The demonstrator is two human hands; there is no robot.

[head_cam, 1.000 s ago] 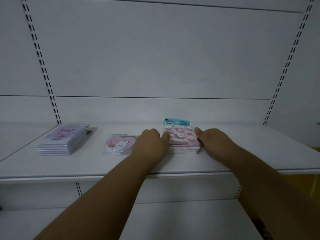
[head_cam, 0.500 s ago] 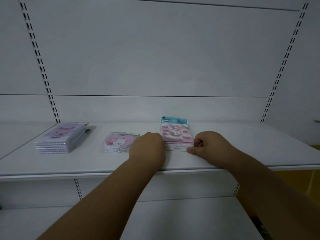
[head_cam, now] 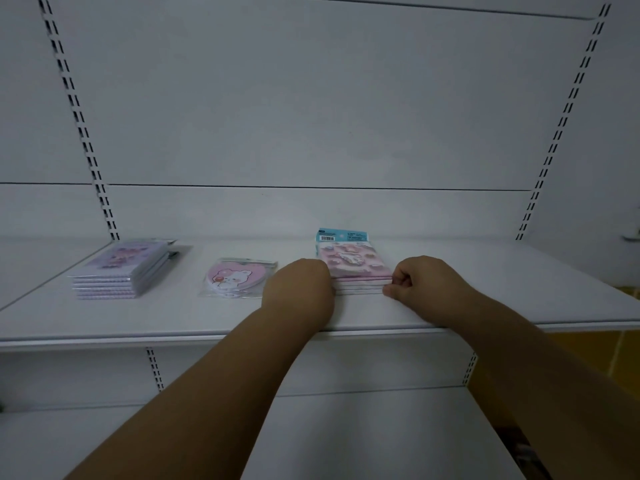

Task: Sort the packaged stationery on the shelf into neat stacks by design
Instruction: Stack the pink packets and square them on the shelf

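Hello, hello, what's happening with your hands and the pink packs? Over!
Left hand and right hand flank the stack of pink plastic-wrapped cartoon packs. Right fingers curled at its corner. Nothing in the way.

On the shelf three lots lay in a row. A tall stack sat left, a heart-shaped pack middle, another stack right

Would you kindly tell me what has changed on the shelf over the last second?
The right hand slid from the far right edge of the pink stack to its near right corner and curled, thumb at the lower packs. The left hand drew slightly nearer along the left edge. The purple stack and heart-shaped pack stayed put.
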